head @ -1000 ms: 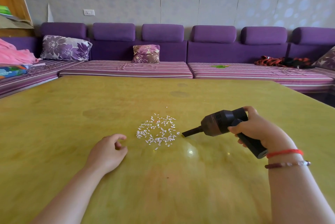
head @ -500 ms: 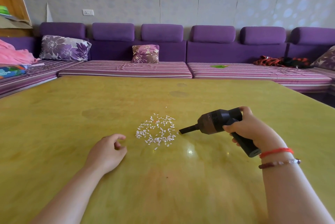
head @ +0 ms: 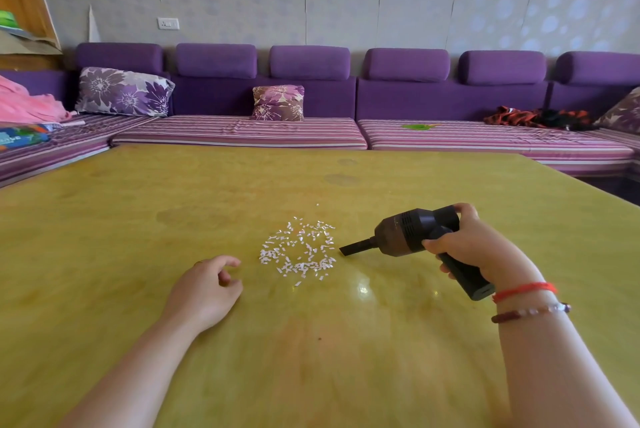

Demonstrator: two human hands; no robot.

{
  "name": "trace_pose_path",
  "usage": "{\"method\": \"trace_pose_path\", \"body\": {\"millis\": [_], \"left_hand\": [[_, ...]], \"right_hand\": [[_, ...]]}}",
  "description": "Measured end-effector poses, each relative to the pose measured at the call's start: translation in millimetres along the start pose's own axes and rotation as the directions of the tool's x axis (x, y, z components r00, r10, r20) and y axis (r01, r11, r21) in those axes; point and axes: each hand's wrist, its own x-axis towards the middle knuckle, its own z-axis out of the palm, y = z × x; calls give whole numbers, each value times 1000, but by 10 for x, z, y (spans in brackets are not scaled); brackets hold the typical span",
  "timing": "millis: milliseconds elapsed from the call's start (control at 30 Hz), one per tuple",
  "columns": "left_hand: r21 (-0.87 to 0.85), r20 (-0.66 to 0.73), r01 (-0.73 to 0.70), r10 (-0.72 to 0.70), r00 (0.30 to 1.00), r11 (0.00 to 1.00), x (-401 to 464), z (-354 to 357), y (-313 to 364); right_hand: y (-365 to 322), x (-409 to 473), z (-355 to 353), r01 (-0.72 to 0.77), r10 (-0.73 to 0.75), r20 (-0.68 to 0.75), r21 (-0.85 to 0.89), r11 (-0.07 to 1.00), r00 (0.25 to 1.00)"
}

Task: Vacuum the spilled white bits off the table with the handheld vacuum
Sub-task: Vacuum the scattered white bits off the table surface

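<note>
Vacuum [head: 408,235] nearer bits [head: 299,251], yellow table [head: 138,219].

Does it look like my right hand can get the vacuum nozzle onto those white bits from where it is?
Probably yes. The right hand grips the handheld vacuum, whose nozzle tip sits just right of the white bits. Only bare table lies between; the left hand rests on the pile's other side.

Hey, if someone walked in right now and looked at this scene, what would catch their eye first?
Probably the patch of white bits scattered mid-table, bright against the yellow top. Just right of it, the right hand grips a black vacuum, its nozzle tip at the patch's right edge, while the left hand rests loosely curled on the table to the patch's left. Behind, a long purple sofa fills the wall.
</note>
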Motion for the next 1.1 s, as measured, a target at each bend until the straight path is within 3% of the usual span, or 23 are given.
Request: {"method": "trace_pose_path", "body": {"millis": [1100], "left_hand": [[-10, -24, -30, 29, 999, 1000, 24, 24, -21]], "right_hand": [[-46, -25, 140, 66, -66, -42, 1, 998, 997]]}}
